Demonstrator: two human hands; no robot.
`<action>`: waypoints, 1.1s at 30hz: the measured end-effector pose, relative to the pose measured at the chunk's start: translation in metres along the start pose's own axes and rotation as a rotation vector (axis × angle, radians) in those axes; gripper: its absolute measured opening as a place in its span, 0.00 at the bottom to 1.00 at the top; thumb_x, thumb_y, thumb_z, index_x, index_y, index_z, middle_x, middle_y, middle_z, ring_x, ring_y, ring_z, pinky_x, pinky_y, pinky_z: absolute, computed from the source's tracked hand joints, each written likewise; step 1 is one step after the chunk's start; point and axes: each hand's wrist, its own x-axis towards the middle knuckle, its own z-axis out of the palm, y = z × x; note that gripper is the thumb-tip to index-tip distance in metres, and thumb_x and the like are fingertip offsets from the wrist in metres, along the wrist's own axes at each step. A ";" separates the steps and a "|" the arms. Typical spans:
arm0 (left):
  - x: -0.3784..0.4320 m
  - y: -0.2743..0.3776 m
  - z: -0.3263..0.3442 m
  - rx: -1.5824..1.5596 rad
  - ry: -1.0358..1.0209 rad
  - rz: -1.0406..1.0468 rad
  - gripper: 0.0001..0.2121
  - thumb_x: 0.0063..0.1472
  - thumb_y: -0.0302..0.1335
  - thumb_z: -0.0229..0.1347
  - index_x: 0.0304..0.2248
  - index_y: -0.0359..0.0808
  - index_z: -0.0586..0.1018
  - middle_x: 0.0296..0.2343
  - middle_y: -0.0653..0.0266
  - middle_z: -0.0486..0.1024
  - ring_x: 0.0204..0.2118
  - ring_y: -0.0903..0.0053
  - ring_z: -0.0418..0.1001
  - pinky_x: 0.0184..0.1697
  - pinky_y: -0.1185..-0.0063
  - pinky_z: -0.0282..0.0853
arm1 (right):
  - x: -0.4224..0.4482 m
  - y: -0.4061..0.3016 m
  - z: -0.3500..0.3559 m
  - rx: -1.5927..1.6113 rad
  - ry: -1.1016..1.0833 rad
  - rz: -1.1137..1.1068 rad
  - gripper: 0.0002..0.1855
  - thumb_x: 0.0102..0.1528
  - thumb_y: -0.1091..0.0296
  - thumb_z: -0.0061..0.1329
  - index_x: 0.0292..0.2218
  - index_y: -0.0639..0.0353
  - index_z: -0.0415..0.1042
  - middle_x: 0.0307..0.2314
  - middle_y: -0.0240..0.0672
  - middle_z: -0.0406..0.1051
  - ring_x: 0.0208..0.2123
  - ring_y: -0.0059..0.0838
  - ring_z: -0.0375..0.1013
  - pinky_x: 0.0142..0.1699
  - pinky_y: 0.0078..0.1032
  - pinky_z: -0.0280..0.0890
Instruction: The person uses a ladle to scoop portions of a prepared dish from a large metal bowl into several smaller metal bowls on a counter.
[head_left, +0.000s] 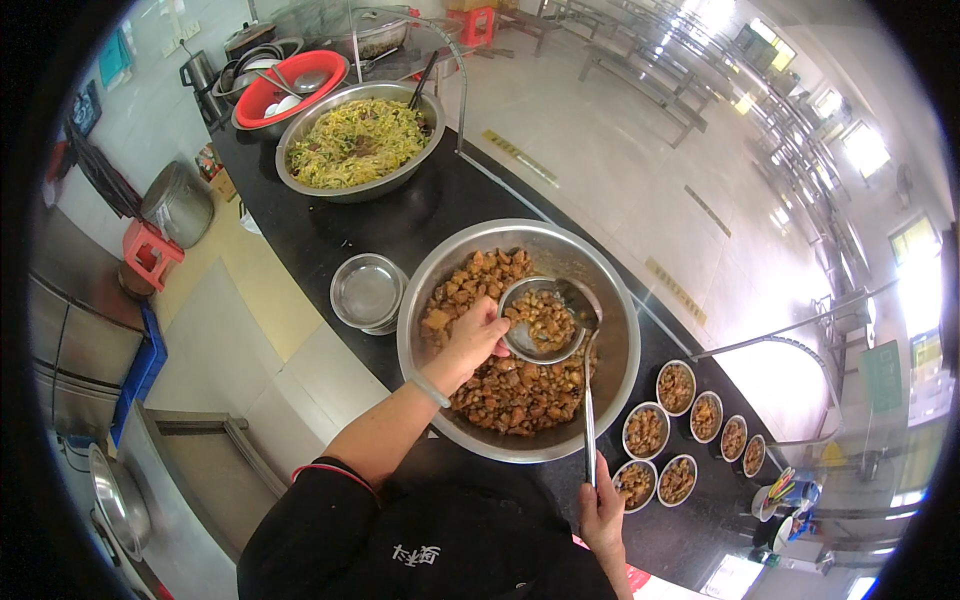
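My left hand (475, 337) grips the rim of a small steel bowl (541, 358), which is partly filled with diced brown food and held above a large steel basin (632, 337). More of the diced food (517, 397) lies in the basin. In my right hand (602, 510) is the long handle of a steel ladle (589, 405); its dark-looking head is at the right rim of the small bowl. A stack of small empty steel bowls (367, 291) stands left of the basin.
Several filled small bowls (643, 430) stand on the black counter (435, 202) at the right. Towards the back are a steel basin of yellow shredded food (360, 142) and a red basin (251, 105) with utensils. A clear guard (463, 97) edges the counter; a cup of colourful items (763, 504) is far right.
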 end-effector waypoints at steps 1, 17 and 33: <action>0.000 0.001 0.002 -0.007 -0.010 0.006 0.05 0.65 0.26 0.49 0.31 0.36 0.66 0.24 0.66 0.71 0.23 0.83 0.73 0.24 0.83 0.74 | -0.002 0.004 0.002 0.028 -0.002 0.013 0.28 0.63 0.64 0.41 0.61 0.66 0.55 0.19 0.25 0.63 0.21 0.15 0.62 0.27 0.15 0.57; -0.068 0.046 -0.146 0.195 0.324 0.133 0.05 0.61 0.25 0.51 0.29 0.39 0.67 0.23 0.70 0.69 0.20 0.87 0.68 0.21 0.86 0.69 | 0.063 -0.037 -0.002 0.978 -0.165 0.645 0.28 0.65 0.65 0.38 0.64 0.53 0.51 0.17 0.23 0.56 0.11 0.12 0.50 0.14 0.13 0.45; -0.074 0.017 -0.108 -0.029 0.205 -0.003 0.06 0.60 0.28 0.54 0.30 0.38 0.69 0.24 0.70 0.69 0.21 0.85 0.70 0.23 0.84 0.72 | 0.058 -0.045 -0.010 1.332 -0.225 0.726 0.26 0.65 0.62 0.38 0.62 0.53 0.54 0.16 0.25 0.54 0.09 0.13 0.46 0.11 0.13 0.42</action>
